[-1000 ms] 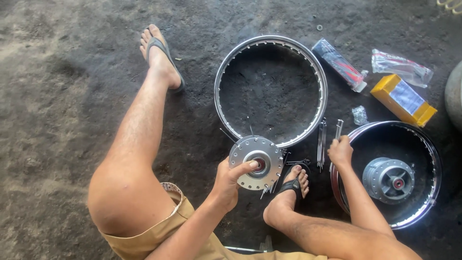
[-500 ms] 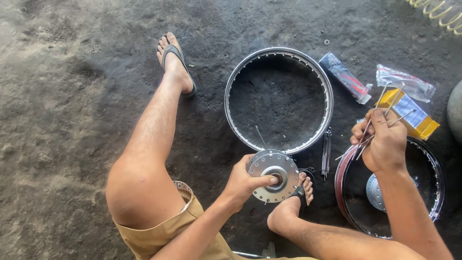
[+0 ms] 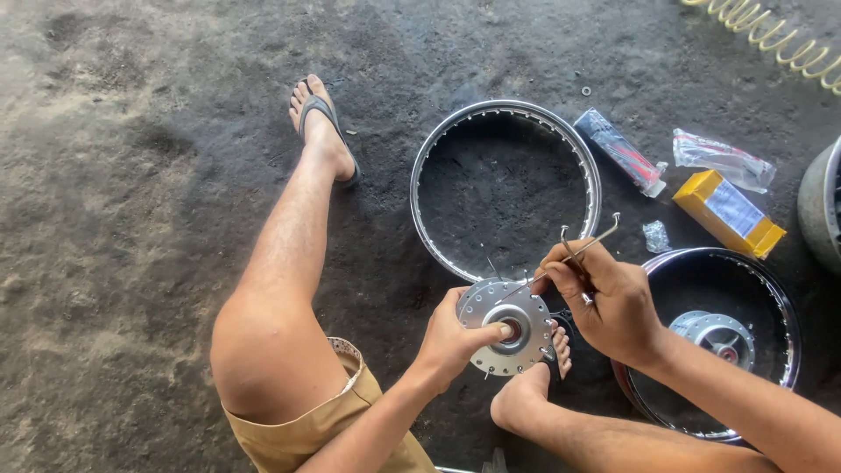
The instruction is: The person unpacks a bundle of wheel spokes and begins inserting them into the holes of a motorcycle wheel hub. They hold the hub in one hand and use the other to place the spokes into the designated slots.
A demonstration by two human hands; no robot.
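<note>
My left hand (image 3: 454, 340) grips a silver wheel hub (image 3: 508, 326), thumb over its centre hole, holding it just above my right foot. My right hand (image 3: 603, 296) holds a small bundle of thin metal spokes (image 3: 585, 243), their bent heads sticking up to the right; one spoke reaches down to the hub's flange. A chrome wheel rim (image 3: 505, 188) lies flat on the ground just beyond the hub.
Another rim with a hub inside (image 3: 727, 337) lies at the right under my right arm. A yellow box (image 3: 727, 213), a red-and-blue packet (image 3: 624, 151) and clear plastic bags (image 3: 723, 159) lie beyond it. A coiled yellow hose (image 3: 775, 39) runs along the top right. My left leg stretches left.
My right hand picked spokes up from beside the right rim, lifted them, then brought them left to the hub. My left hand kept hold of the hub.
</note>
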